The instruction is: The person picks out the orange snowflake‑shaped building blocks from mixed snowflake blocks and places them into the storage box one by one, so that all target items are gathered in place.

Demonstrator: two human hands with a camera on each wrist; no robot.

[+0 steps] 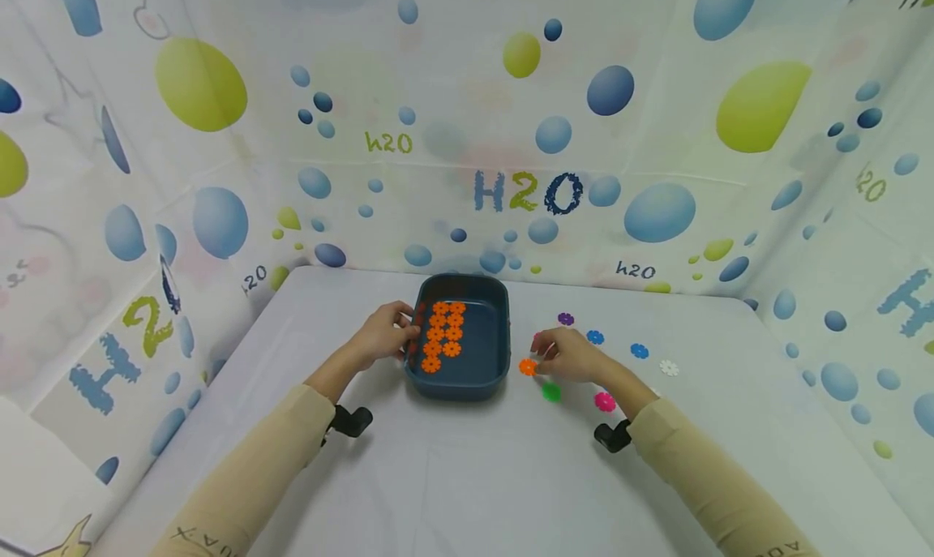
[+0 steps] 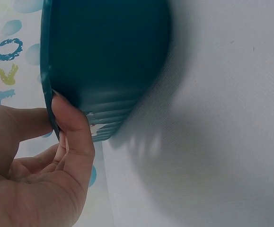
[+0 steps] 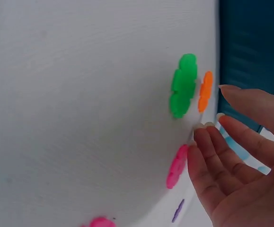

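A dark blue plastic bin (image 1: 483,338) stands on the table, with several orange flower-shaped discs (image 1: 452,349) in two columns along its left side. My left hand (image 1: 379,334) pinches the bin's left rim between thumb and fingers; the left wrist view shows the thumb (image 2: 73,116) on the bin's outer wall. To the right of the bin, my right hand (image 1: 572,354) is low over the table, its fingers loosely bent and holding nothing. Just beyond its fingertips lies a single orange flower disc (image 3: 205,92). A green disc (image 3: 183,86) and a pink disc (image 3: 177,166) are close by.
Other flower discs are spread on the right of the table: a purple one (image 1: 565,319), two blue ones (image 1: 640,351), a white one (image 1: 669,368) and a pink one (image 1: 605,401). A patterned curtain (image 1: 452,70) encloses the table's back and sides.
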